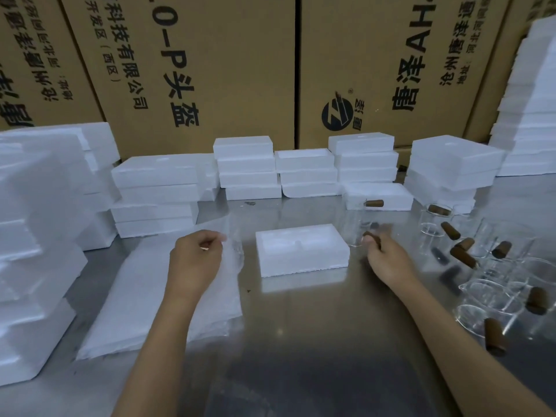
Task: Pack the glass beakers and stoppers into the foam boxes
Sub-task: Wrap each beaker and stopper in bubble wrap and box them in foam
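Foam box: I see one open white foam box point(302, 249) at the centre of the steel table point(301, 341), its moulded hollows facing up; I can't tell if anything lies in them.
Left hand: my left hand point(195, 260) sits at 9 o'clock of that box, fingers curled, pinching the top edge of a thin white foam sheet point(162, 296) that lies flat on the table.
Right hand: my right hand point(388, 260) is at 3 o'clock of the box, fingers curled round a brown stopper point(370, 237), with a clear beaker point(356, 230) just beside it; the blur hides whether they touch.
Beakers: more clear glass beakers point(493, 296) crowd the table at 3 to 4 o'clock, some upright, some tipped.
Stoppers: brown stoppers point(463, 255) lie scattered among them.
Foam stacks: closed foam boxes point(246, 170) are piled at 12 o'clock, before cardboard cartons point(210, 55).
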